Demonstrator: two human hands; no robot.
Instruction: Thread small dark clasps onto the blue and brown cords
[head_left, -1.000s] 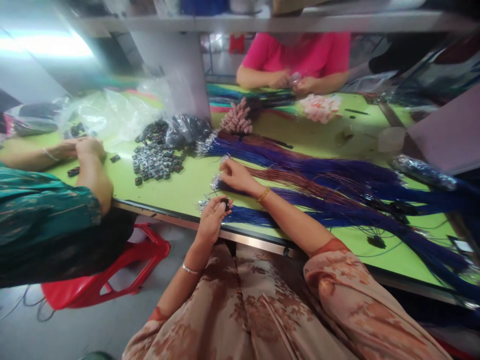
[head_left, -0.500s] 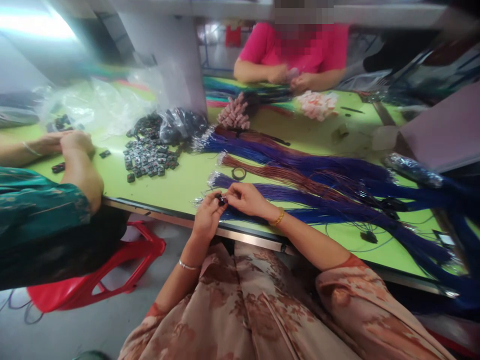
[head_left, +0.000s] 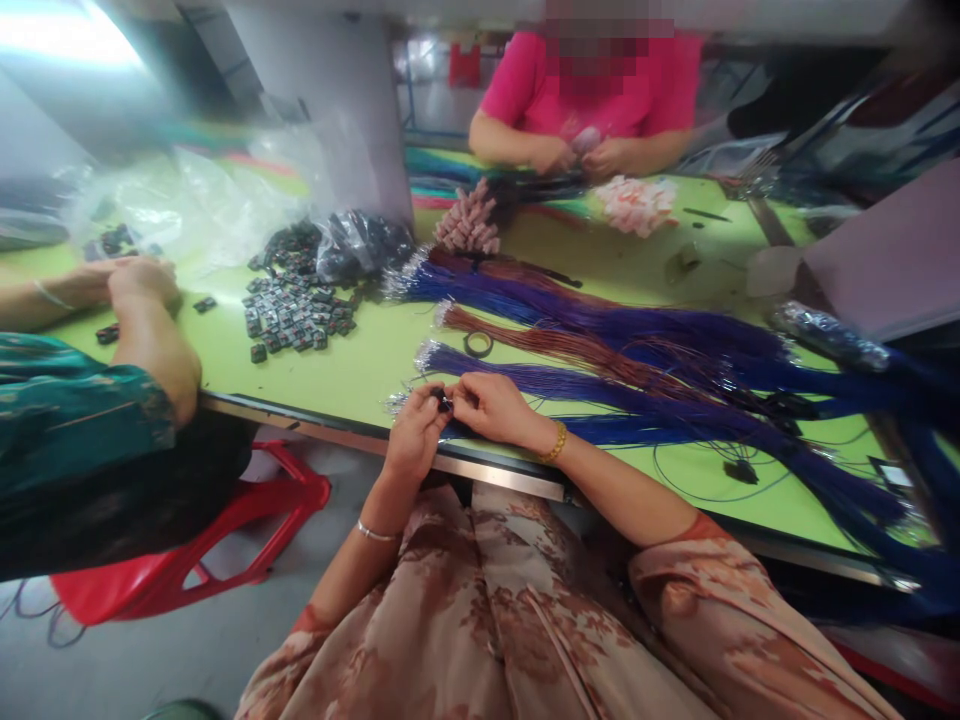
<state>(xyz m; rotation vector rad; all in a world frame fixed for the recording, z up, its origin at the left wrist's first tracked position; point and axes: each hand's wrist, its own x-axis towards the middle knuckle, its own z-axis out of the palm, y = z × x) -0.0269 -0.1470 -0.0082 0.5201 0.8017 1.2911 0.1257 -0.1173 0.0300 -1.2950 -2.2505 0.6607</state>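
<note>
Grey floor [head_left: 187, 645]. Red plastic stool [head_left: 135, 590], lower left, beside lime-green workbench [head_left: 360, 370] with metal-trimmed edge. Pale upright panel [head_left: 330, 110] beyond. Bright white light [head_left: 60, 35], upper left.

The small part [head_left: 437, 394] is black, the wires [head_left: 592, 348] blue, purple and brown.

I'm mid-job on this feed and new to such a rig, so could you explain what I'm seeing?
There's no robot: a person works with two bare hands, seen by one head-worn camera looking forward and down. The left hand holds a small dark part. The right hand has its fingertips at that part; whether they grip anything is too small to tell. On the green table lie bundled wires, a dark ring and a pile of similar parts. Other people sit at left and opposite.
</note>
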